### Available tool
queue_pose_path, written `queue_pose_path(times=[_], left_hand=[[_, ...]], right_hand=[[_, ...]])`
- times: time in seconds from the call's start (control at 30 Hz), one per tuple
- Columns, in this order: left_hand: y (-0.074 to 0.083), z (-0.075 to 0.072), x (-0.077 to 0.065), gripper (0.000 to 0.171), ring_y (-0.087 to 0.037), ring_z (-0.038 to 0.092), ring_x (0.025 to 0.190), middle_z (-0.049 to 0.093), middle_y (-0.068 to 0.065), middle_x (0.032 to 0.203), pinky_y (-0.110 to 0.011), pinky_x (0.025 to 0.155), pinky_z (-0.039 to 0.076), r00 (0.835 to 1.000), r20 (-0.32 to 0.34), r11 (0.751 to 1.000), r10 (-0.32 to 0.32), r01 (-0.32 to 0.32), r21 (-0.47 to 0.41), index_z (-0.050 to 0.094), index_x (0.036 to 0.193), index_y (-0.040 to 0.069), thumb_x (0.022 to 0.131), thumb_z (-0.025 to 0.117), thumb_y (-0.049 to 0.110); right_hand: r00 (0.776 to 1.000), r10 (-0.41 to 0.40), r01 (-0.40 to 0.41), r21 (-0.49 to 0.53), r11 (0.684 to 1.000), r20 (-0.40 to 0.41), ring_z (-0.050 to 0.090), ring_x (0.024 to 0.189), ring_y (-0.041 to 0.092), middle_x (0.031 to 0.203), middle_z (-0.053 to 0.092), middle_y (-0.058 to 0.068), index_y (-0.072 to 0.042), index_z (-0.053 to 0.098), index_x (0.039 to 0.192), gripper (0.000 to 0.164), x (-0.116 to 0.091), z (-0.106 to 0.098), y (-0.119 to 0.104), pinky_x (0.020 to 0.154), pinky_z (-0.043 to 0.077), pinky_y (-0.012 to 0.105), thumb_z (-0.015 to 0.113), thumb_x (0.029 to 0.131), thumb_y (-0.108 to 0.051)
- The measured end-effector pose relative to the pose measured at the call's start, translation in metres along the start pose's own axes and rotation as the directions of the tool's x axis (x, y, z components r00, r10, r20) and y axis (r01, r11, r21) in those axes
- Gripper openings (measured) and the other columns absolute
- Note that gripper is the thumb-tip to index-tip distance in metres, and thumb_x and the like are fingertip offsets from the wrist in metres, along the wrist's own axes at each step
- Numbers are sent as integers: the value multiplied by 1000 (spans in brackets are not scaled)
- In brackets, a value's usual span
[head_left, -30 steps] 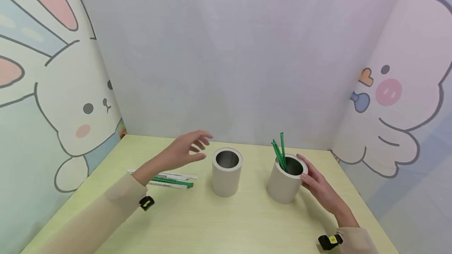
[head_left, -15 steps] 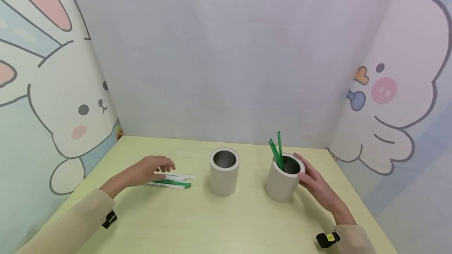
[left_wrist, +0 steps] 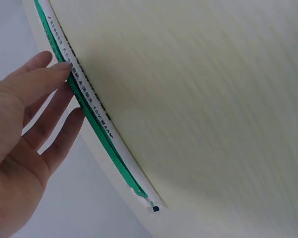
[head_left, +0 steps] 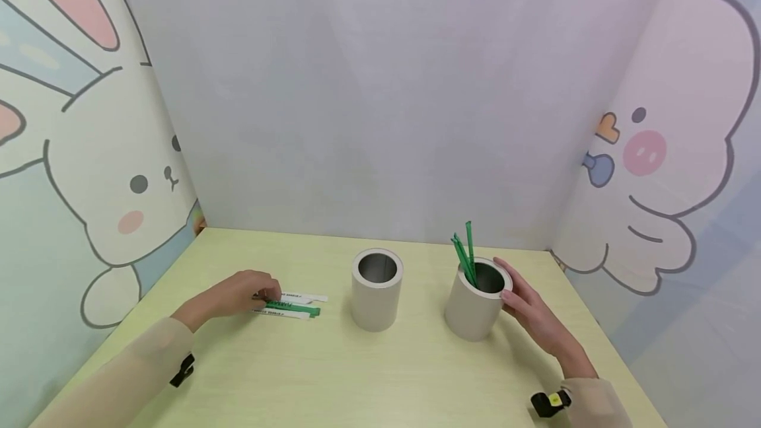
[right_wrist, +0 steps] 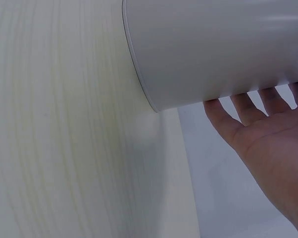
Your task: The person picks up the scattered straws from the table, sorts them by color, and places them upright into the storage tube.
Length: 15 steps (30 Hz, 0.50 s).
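My left hand (head_left: 236,294) is at a small pile of thin wrapped straws on the left of the table. In the left wrist view its thumb and fingers pinch a green wrapped straw (left_wrist: 109,151), which lies along a printed white wrapped straw (left_wrist: 92,99). More white straws (head_left: 304,298) lie beside it, their left ends hidden by the hand. My right hand (head_left: 538,319) holds the right side of a pale grey cylindrical cup (head_left: 471,316), thumb at the near rim and fingers round the back. Several green straws (head_left: 464,259) stand in that cup, leaning left.
A second pale grey cup (head_left: 376,306) stands upright between the straw pile and the right cup, with no straws showing in its mouth. A light wooden table (head_left: 357,375) carries everything. A plain white backdrop (head_left: 368,98) rises at its far edge, with cartoon-printed panels on both sides.
My left hand has moved left and down from beside the middle cup to the straw pile, and its fingers have curled in there. The right hand keeps its hold on the right cup.
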<state>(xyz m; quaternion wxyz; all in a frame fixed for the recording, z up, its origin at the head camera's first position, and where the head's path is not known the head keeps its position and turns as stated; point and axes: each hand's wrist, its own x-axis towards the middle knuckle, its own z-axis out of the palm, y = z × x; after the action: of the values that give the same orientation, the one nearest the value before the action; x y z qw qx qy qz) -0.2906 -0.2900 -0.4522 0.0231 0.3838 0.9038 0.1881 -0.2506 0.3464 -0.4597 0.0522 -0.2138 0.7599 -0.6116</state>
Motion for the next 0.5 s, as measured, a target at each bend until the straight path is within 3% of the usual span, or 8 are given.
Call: queue_pose_path(times=[0.13, 0.23, 0.5], left_hand=[[-3, 2, 1, 27, -7, 53, 83, 66, 9, 96, -26, 74, 48, 1000, 7, 1000, -20, 20, 16, 72, 102, 21, 92, 80, -3], [-4, 3, 1, 26, -8, 51, 82, 65, 8, 93, -25, 73, 46, 1000, 2, 1000, -16, 16, 27, 72, 102, 20, 91, 80, -2], [-5, 4, 0, 27, -6, 52, 82, 65, 9, 95, -25, 74, 48, 1000, -13, 999, 1, 0, 44, 72, 102, 20, 91, 80, -2]], right_hand=[[1000, -9, 9, -1, 1000, 0, 43, 138, -9, 171, 11, 27, -16, 9, 172, 62, 1, 1, -2, 107, 45, 16, 37, 116, -15], [1000, -12, 12, 1, 1000, 1, 43, 138, -9, 171, 13, 25, -16, 10, 172, 63, 1, 1, -2, 107, 45, 16, 37, 116, -15], [1000, -7, 7, 11, 1000, 3, 44, 138, -9, 166, 27, -4, -17, 9, 172, 62, -1, -1, 3, 107, 46, 17, 37, 116, -16]])
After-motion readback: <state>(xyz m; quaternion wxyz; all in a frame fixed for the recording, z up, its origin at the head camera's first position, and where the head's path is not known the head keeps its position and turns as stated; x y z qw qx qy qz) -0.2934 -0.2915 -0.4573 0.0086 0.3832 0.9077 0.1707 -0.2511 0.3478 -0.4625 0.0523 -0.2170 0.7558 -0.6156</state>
